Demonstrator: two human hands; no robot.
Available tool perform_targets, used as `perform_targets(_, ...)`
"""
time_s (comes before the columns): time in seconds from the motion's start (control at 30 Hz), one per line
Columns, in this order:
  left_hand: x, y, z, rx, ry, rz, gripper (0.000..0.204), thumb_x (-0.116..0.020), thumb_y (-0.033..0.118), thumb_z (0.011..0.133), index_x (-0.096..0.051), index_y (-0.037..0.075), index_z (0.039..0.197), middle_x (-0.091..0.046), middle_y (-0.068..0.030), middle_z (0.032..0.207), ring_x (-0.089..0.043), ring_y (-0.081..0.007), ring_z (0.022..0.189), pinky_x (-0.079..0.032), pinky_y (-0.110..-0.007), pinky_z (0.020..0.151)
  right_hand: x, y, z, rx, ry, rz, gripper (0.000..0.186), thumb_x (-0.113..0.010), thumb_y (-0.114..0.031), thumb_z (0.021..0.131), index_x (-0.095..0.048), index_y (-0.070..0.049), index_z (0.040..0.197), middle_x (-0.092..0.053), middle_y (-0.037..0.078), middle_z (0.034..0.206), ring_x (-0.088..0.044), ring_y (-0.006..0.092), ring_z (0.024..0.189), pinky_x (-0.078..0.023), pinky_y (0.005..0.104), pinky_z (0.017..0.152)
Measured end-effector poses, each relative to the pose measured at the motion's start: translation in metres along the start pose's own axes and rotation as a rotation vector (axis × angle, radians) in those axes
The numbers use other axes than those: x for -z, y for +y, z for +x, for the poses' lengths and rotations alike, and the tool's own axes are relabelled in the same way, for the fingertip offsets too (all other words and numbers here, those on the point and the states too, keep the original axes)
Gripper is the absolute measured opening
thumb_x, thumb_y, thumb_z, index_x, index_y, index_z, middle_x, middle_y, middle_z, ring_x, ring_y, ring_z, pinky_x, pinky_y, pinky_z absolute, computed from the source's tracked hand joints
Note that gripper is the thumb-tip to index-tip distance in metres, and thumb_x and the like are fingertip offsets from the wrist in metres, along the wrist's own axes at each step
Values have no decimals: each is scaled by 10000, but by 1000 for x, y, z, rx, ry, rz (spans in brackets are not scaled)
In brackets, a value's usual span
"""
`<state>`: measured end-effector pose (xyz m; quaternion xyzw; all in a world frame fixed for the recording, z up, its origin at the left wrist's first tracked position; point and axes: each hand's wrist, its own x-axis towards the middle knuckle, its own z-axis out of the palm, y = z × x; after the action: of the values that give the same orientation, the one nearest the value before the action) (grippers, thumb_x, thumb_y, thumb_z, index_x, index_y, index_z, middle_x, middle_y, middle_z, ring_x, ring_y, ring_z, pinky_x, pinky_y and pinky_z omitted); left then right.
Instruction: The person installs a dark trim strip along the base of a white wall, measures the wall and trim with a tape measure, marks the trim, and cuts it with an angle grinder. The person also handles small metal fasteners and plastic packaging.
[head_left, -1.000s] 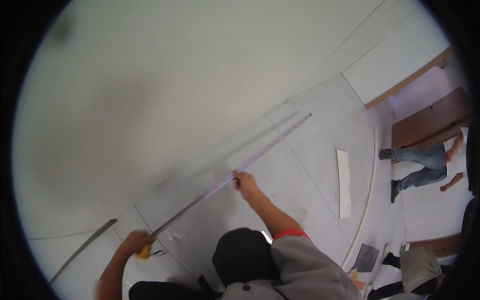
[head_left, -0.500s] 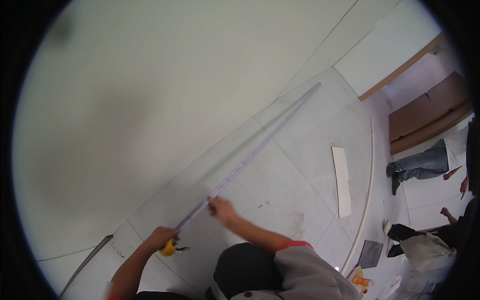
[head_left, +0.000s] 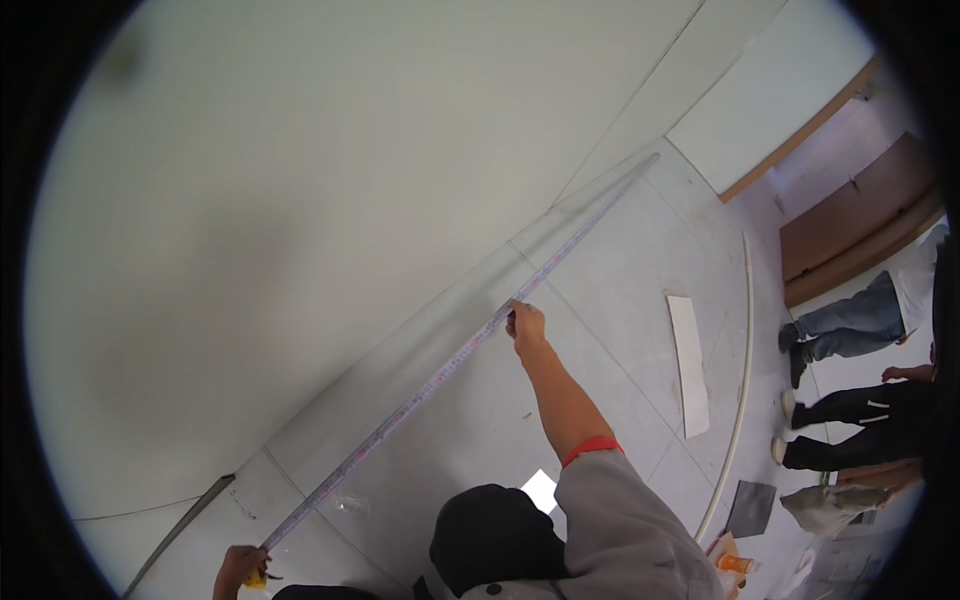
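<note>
At the lower left my left hand [head_left: 240, 565] grips a yellow tape measure [head_left: 256, 580], mostly covered by the fingers. The printed blade [head_left: 430, 395] runs from it diagonally up to the right, low along the pale wall [head_left: 300, 200], with its far end near the corner. My right hand [head_left: 526, 325] pinches the blade at about its middle, arm stretched forward in a grey sleeve with red cuff. A tiled floor [head_left: 610, 300] lies below the tape.
On the floor at right lie a white strip [head_left: 686, 365], a long pale pipe [head_left: 744, 380], a dark slab [head_left: 748, 508] and an orange item [head_left: 738, 565]. Other people's legs [head_left: 850, 320] stand near a brown door [head_left: 850, 230]. A grey strip [head_left: 180, 530] lies at lower left.
My left hand has moved down and left with the tape measure, my right hand forward along the blade. More blade spans the view. The people at right have shifted.
</note>
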<state>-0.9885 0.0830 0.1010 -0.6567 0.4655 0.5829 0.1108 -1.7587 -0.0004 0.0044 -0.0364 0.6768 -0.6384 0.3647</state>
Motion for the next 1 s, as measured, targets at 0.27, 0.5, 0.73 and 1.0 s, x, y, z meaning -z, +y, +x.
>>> perform_targets(0.27, -78, 133, 75, -231, -157, 75, 390, -640, 373, 943, -746, 0, 903, -685, -63, 733, -618, -148, 630, -493, -294, 583, -87, 99, -199, -443, -434, -81, 143, -608, -174, 974, -611, -30, 971, -639, 80, 866, -647, 214, 776, -574, 388, 803)
perform_targets(0.5, -63, 120, 70, -220, -52, 92, 375, -705, 360, 887, -723, -9, 826, -664, -63, 683, -600, -154, 590, -482, -324, 562, -90, 101, -173, -319, -314, -9, 124, -578, -149, 970, -592, -26, 984, -660, 95, 911, -673, 222, 841, -591, 389, 796)
perform_targets(0.73, 37, -64, 32, -110, 258, 79, 212, -731, 189, 783, -713, -20, 758, -641, -65, 633, -589, -149, 533, -466, -316, 504, -93, 89, -118, -223, -279, -45, 122, -558, -107, 940, -587, 9, 962, -671, 124, 889, -692, 242, 821, -602, 401, 797)
perform_targets(1.0, 64, -126, 39, -193, 568, 102, 223, -682, 186, 814, -703, -19, 730, -646, -100, 620, -613, -184, 529, -489, -344, 524, -105, 85, -121, -245, -254, -36, 130, -557, -91, 941, -573, 16, 1014, -666, 128, 931, -690, 256, 861, -606, 413, 804)
